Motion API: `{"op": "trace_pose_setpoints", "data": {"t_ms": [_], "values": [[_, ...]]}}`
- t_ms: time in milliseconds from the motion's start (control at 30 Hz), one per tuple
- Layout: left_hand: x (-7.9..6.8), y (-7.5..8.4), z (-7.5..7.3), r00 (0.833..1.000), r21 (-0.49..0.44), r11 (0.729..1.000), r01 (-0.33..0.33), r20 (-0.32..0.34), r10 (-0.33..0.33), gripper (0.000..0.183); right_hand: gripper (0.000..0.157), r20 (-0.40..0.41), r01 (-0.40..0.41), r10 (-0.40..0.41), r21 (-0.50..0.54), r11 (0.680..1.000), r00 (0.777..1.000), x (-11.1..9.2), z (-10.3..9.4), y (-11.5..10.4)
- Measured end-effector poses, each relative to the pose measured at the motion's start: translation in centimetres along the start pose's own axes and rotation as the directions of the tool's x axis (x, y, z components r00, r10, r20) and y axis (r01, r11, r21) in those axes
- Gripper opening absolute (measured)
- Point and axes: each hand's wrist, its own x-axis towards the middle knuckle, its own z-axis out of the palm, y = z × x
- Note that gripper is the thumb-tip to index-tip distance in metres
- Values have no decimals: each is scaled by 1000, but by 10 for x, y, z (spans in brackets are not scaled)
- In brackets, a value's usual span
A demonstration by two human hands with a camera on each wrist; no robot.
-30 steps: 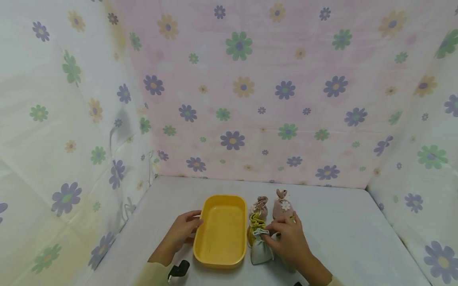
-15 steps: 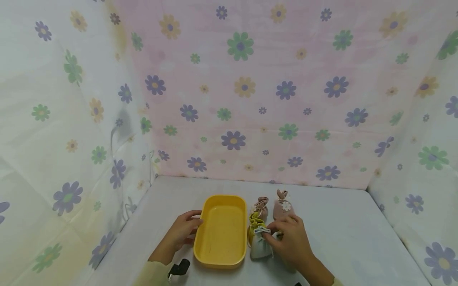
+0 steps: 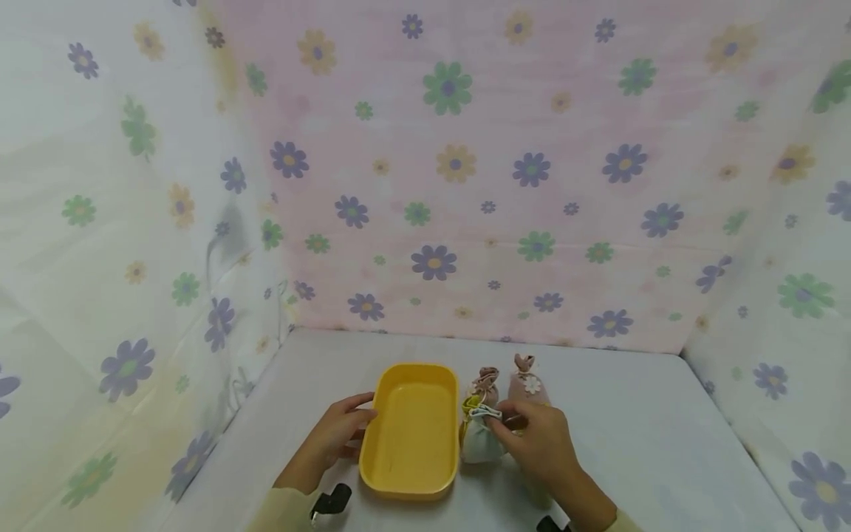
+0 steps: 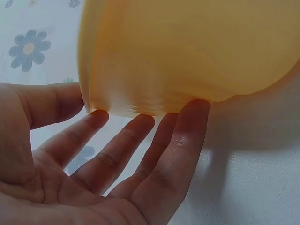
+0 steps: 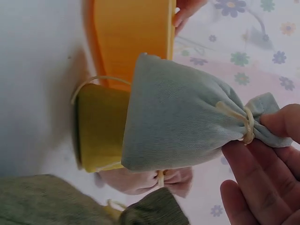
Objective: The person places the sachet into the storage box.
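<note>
My right hand (image 3: 541, 440) pinches the gathered neck of a pale grey-blue drawstring pouch (image 5: 180, 115). This pouch hangs upright above the table, in front of a yellow pouch (image 5: 101, 129). At the tray's left side, my left hand (image 3: 335, 432) holds the yellow tray (image 3: 408, 484), thumb at its rim and fingertips against the outer wall (image 4: 154, 89). Behind the yellow pouch stands a pink pouch (image 3: 488, 379). Another pink pouch (image 3: 525, 386) with a white flower is farther right, partly covered by the right hand. A dark green pouch (image 5: 51, 201) is close to the right wrist.
A white table (image 3: 631, 414) lies under everything. Flower-print cloth (image 3: 425, 185) walls it in at the back and both sides. Black wrist-worn devices show at the left wrist (image 3: 332, 499) and the right wrist (image 3: 552, 524).
My right hand has raised the pale grey-blue pouch and moved it slightly away from me, so it now covers more of the yellow pouch. My left hand and the tray stay put.
</note>
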Motion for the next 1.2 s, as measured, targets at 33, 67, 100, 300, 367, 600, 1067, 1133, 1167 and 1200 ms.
{"op": "trace_pose_setpoints", "data": {"t_ms": [33, 67, 100, 300, 367, 600, 1067, 1133, 1167, 1200], "values": [[0, -1, -1, 1000, 1, 1000, -4, -1, 4, 56, 20, -4, 0, 0, 13, 1000, 1000, 1, 0, -1], [0, -1, -1, 1000, 0, 1000, -7, 0, 7, 56, 20, -10, 3, -2, 26, 1000, 1000, 2, 0, -3], [0, -2, -1, 1000, -2, 1000, -10, 1, 10, 56, 21, -18, 8, -7, 32, 999, 1000, 3, 1, -4], [-2, -2, -2, 1000, -11, 1000, -18, 3, 19, 57, 22, -67, 74, -70, 64, 995, 995, 8, 3, -8], [-2, -2, -2, 1000, -15, 1000, -19, 2, 19, 57, 22, -73, 76, -72, 60, 995, 995, 10, 4, -9], [-2, -4, -1, 999, -29, 999, -32, 11, 33, 57, 23, -90, 61, -57, 38, 997, 994, 18, 1, -17], [-1, -4, 2, 993, 70, 991, -114, -1, 114, 59, 18, -91, 74, -71, 38, 997, 993, 42, 17, -32], [-1, -3, 2, 989, 98, 984, -148, -13, 150, 59, 17, -73, 51, -47, 52, 997, 996, 45, 20, -36], [-1, -3, 3, 985, 115, 979, -167, -21, 170, 59, 17, -62, 40, -36, 66, 997, 997, 46, 21, -38], [-2, -3, 3, 981, 131, 974, -187, -29, 192, 57, 16, -52, 27, -23, 75, 997, 998, 48, 23, -40]]}}
